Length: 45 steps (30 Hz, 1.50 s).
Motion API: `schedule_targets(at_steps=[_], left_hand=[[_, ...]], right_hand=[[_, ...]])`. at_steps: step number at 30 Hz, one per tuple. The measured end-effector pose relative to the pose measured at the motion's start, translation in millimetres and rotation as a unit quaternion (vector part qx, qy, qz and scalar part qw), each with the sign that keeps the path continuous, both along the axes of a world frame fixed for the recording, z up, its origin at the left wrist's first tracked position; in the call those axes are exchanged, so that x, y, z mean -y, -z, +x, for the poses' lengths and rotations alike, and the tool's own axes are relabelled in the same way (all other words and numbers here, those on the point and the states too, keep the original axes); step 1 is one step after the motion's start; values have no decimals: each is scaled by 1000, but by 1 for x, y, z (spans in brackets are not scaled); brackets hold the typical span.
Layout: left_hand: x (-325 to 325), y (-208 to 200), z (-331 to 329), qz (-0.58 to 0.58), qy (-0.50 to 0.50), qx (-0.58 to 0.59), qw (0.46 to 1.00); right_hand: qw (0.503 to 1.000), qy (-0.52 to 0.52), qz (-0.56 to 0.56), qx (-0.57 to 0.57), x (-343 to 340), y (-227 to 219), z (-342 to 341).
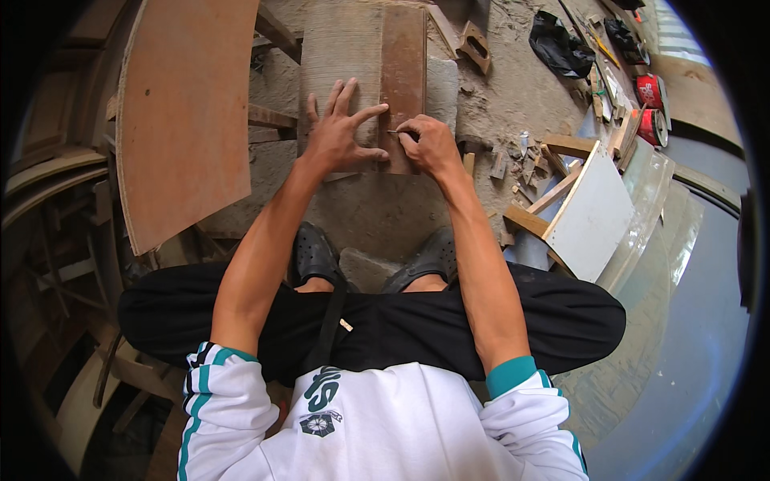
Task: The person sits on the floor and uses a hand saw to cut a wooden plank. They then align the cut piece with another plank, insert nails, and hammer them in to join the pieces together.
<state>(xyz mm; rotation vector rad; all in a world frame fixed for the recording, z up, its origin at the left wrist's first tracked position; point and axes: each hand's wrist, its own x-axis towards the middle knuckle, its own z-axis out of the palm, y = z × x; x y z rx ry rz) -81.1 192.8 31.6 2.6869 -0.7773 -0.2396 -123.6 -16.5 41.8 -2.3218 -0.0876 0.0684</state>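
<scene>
In front of my feet lies a greyish ribbed wooden board (341, 48), with a reddish-brown wooden strip (403, 64) along its right side. My left hand (338, 135) is open and spread over the ribbed board; its index fingertip and thumb reach the strip. Over the strip's right edge, my right hand (431, 146) is closed in a pinch. From its fingers a short thin pointed piece (392, 131) sticks out to the left, too small to name. Its other end is hidden in the hand.
A large plywood sheet (188, 120) leans at the left. To the right are a white panel (595, 216) on wooden battens, wood scraps and clear sheets (642, 232). Farther off lie a hollowed wooden block (475, 48), a black plastic bag (559, 48) and red cans (650, 92).
</scene>
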Motion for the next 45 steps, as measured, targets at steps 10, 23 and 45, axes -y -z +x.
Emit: schedule_targets(at_steps=[10, 23, 45], left_hand=[[0, -2, 0, 1, 1, -1, 1000], [0, 1, 1, 7, 7, -2, 1000], [43, -1, -65, -129, 234, -43, 963]], right_hand=[[999, 21, -42, -16, 15, -7, -7], [992, 95, -75, -46, 68, -3, -23], [941, 297, 129, -100, 8, 7, -23]])
